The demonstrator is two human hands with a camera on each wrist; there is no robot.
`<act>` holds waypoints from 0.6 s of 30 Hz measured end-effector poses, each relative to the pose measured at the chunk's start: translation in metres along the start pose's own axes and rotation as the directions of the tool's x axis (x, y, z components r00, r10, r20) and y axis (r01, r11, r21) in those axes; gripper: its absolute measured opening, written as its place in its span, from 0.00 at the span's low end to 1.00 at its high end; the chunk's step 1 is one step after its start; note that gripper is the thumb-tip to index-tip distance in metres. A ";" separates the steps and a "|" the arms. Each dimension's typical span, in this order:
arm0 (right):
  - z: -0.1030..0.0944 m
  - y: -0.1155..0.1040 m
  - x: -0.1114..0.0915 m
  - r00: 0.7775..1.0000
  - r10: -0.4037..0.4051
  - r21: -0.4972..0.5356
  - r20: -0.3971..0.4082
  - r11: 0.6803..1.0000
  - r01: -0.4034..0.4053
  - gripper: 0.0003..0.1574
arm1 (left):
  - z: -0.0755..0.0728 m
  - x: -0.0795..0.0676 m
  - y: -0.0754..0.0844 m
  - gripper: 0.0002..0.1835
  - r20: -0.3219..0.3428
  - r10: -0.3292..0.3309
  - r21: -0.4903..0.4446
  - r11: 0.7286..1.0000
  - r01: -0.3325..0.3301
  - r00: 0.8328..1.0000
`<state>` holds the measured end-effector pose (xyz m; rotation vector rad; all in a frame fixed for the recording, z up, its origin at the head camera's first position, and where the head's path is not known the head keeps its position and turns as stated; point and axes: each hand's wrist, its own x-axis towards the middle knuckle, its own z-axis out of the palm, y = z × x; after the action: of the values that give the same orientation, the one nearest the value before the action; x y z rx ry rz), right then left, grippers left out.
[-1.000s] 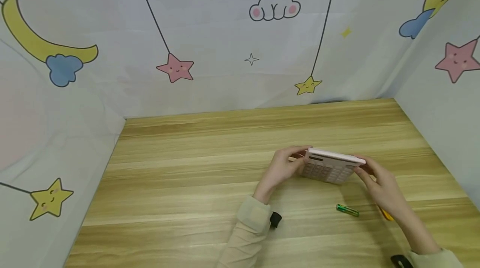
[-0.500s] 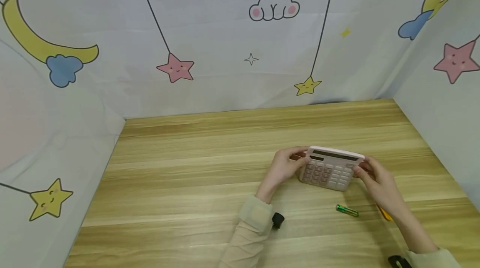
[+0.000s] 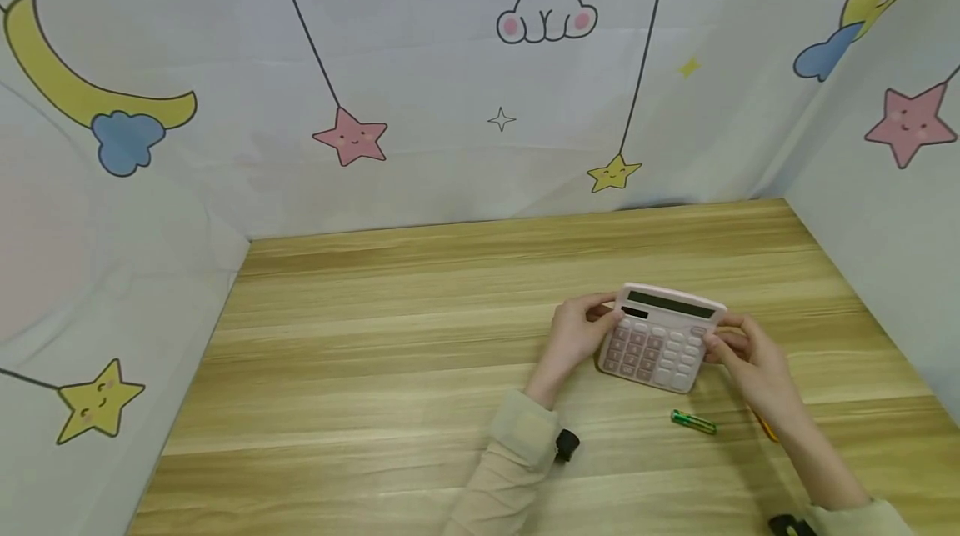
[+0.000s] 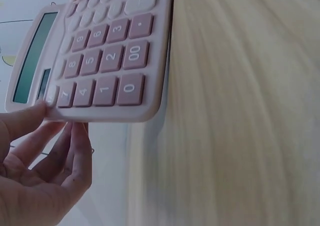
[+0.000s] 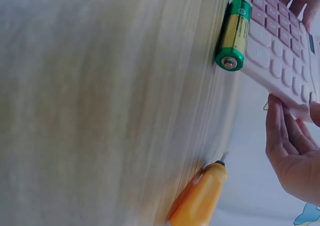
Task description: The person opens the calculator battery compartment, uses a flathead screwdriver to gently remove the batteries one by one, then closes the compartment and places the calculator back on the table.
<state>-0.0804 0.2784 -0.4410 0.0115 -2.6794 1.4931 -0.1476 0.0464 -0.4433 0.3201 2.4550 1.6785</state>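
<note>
A pink calculator (image 3: 660, 340) with a dark display strip is tilted up, its keys facing the person. My left hand (image 3: 577, 332) pinches its left side, thumb on the front by the small solar panel and fingers behind, as the left wrist view shows of the calculator (image 4: 100, 61). On the opposite side my right hand (image 3: 753, 361) grips the edge with thumb in front and fingers behind. The lower edge is at or close to the tabletop. A green and gold battery (image 5: 233, 35) lies on the table just in front of the calculator; its back is hidden.
An orange-handled screwdriver (image 5: 202, 196) lies on the wood-grain table (image 3: 360, 369), partly under my right forearm in the head view. White fabric walls (image 3: 450, 61) printed with stars and moons enclose the table at the back and sides.
The calculator has tipped back from nearly upright, so its display and keys face up more. Both hands keep their hold and turn with it. The battery has stayed in place.
</note>
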 end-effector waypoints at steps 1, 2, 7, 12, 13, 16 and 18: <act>0.000 0.000 0.000 1.000 0.012 0.010 0.007 1.000 -0.012 0.23 | 0.001 0.000 0.000 0.17 -0.011 -0.005 -0.002 1.000 0.005 1.000; 0.001 -0.001 -0.001 1.000 0.021 0.015 0.012 1.000 -0.021 0.25 | 0.002 0.000 0.000 0.17 -0.022 -0.012 -0.005 1.000 0.012 1.000; 0.002 -0.002 -0.002 0.997 0.069 0.007 0.041 0.998 -0.069 0.30 | 0.007 0.001 0.001 0.18 -0.046 -0.049 -0.021 0.999 0.048 0.998; 0.005 -0.004 -0.003 0.992 0.094 0.022 0.080 0.995 -0.096 0.34 | 0.010 -0.001 0.003 0.21 -0.045 -0.087 -0.048 0.995 0.085 0.995; 0.005 -0.003 -0.003 0.991 0.099 0.035 0.087 0.994 -0.102 0.35 | 0.011 -0.001 0.003 0.22 -0.044 -0.095 -0.053 0.994 0.093 0.994; 0.006 -0.003 -0.003 0.987 0.116 0.093 0.109 0.988 -0.127 0.38 | 0.014 -0.001 0.005 0.24 -0.048 -0.118 -0.066 0.991 0.115 0.992; 0.007 -0.003 -0.002 0.982 0.139 0.123 0.129 0.980 -0.155 0.39 | 0.016 -0.001 0.006 0.25 -0.050 -0.129 -0.083 0.989 0.124 0.990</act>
<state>-0.0785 0.2705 -0.4423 -0.0951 -2.7207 1.7656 -0.1425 0.0625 -0.4433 0.1068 2.3826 1.7481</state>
